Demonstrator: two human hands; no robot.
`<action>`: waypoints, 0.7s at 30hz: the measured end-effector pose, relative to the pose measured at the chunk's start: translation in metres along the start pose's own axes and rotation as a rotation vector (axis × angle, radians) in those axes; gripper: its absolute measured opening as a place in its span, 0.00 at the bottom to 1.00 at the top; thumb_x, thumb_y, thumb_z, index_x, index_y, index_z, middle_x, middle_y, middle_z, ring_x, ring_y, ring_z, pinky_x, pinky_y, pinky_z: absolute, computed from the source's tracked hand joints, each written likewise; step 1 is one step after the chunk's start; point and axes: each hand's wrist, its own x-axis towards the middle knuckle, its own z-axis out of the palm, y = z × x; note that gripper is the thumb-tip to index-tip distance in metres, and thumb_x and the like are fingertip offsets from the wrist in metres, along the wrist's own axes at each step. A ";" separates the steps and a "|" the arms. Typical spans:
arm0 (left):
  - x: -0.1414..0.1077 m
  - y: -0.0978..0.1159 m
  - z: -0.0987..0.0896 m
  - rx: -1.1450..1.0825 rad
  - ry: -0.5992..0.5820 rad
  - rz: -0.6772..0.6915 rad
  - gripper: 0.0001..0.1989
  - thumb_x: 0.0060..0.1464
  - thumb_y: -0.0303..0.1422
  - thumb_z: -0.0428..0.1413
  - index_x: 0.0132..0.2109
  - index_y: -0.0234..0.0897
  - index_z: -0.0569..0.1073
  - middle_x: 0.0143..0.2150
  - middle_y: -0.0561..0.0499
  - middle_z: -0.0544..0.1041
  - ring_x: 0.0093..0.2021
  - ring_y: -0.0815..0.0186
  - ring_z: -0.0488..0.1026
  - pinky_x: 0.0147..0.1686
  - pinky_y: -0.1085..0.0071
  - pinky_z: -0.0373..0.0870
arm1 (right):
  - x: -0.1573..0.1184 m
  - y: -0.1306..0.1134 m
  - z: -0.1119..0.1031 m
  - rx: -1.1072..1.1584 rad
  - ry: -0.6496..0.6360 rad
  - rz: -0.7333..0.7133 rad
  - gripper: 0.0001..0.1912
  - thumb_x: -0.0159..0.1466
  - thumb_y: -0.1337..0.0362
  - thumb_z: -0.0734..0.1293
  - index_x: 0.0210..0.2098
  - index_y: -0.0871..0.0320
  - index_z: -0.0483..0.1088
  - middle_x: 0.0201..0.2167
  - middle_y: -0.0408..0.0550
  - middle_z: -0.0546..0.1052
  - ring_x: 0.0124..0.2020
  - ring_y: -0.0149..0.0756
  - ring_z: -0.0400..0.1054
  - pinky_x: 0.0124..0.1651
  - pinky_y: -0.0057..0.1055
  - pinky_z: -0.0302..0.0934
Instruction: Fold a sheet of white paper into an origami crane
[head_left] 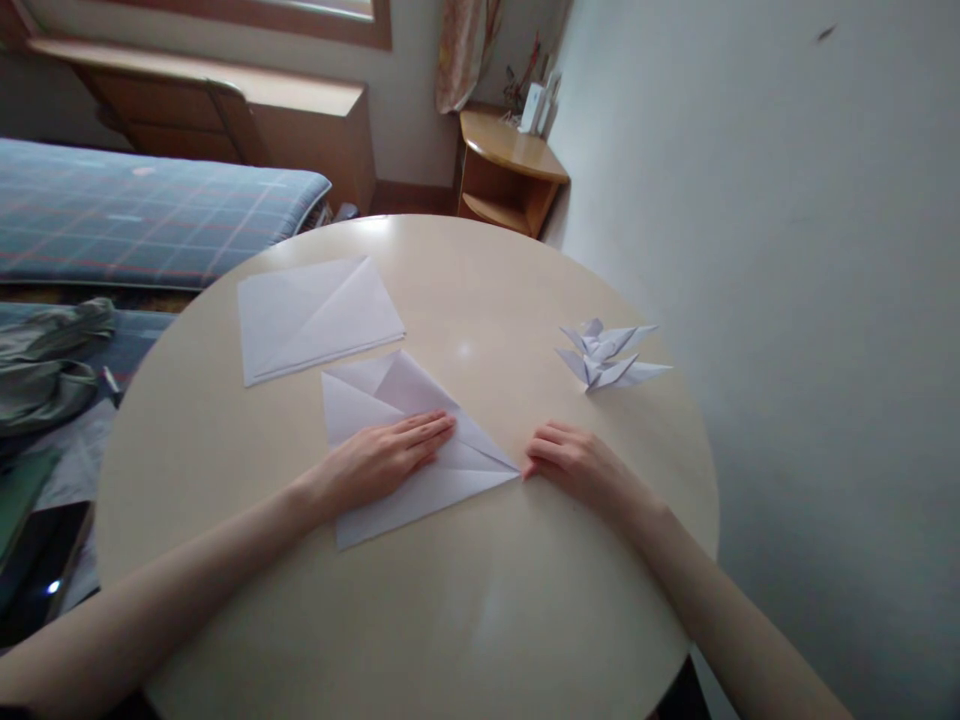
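Observation:
A white sheet of paper (450, 480) lies partly folded on the round table, with creases across it and a sharp point at its right end. My left hand (394, 452) rests flat on the sheet, its fingers stretched out and together. At the sharp point, the curled fingers of my right hand (566, 460) are closed on the tip of the paper; the thumb is partly hidden. Beyond the left hand is a small pile of white sheets (315, 315), with a diagonal crease on top. Two folded paper figures with pointed ends (611, 372) stand close together beyond the right hand.
The cream round table (465, 620) has a white wall (825, 350) close on its right. A plaid mattress (150, 215) lies to the far left. Crumpled cloth (52, 360) and a dark glossy device (41, 560) are beside the table's left edge. Behind stands a wooden corner shelf (510, 145).

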 end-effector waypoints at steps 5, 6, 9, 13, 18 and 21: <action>0.000 -0.001 0.001 0.011 0.011 0.017 0.19 0.64 0.31 0.39 0.60 0.33 0.59 0.60 0.45 0.63 0.61 0.65 0.58 0.58 0.66 0.62 | -0.002 0.005 0.007 0.201 0.123 0.142 0.13 0.67 0.61 0.56 0.27 0.57 0.64 0.27 0.46 0.70 0.30 0.34 0.64 0.32 0.28 0.58; 0.000 -0.001 0.001 0.015 0.010 0.019 0.19 0.64 0.31 0.39 0.60 0.33 0.59 0.60 0.45 0.63 0.61 0.65 0.58 0.58 0.66 0.62 | -0.001 0.005 0.008 0.205 0.125 0.162 0.13 0.67 0.61 0.56 0.28 0.57 0.63 0.27 0.46 0.70 0.30 0.34 0.64 0.32 0.29 0.58; -0.001 -0.001 0.001 0.037 0.005 0.020 0.19 0.64 0.31 0.39 0.60 0.32 0.60 0.60 0.45 0.63 0.61 0.65 0.59 0.57 0.67 0.62 | 0.002 -0.001 0.008 0.156 0.106 0.219 0.13 0.67 0.62 0.55 0.28 0.57 0.63 0.27 0.47 0.70 0.30 0.35 0.64 0.33 0.29 0.58; -0.001 -0.001 0.003 0.084 0.043 0.013 0.19 0.64 0.31 0.40 0.57 0.31 0.63 0.59 0.45 0.65 0.60 0.64 0.61 0.56 0.66 0.64 | 0.010 -0.027 0.007 -0.052 0.043 0.345 0.13 0.67 0.62 0.54 0.29 0.57 0.63 0.28 0.48 0.72 0.32 0.38 0.66 0.33 0.31 0.57; 0.001 0.000 0.003 0.149 0.112 -0.014 0.18 0.64 0.32 0.40 0.55 0.31 0.66 0.56 0.46 0.69 0.57 0.62 0.64 0.54 0.64 0.65 | 0.022 -0.065 0.012 -0.245 0.058 0.598 0.15 0.63 0.52 0.60 0.29 0.57 0.62 0.28 0.52 0.72 0.30 0.41 0.68 0.27 0.31 0.54; 0.002 0.003 0.003 0.197 0.116 -0.036 0.19 0.64 0.33 0.40 0.56 0.31 0.65 0.57 0.46 0.67 0.58 0.60 0.63 0.55 0.62 0.63 | 0.028 -0.068 0.013 -0.177 0.024 0.686 0.12 0.60 0.55 0.65 0.31 0.57 0.64 0.28 0.51 0.73 0.29 0.41 0.69 0.26 0.30 0.53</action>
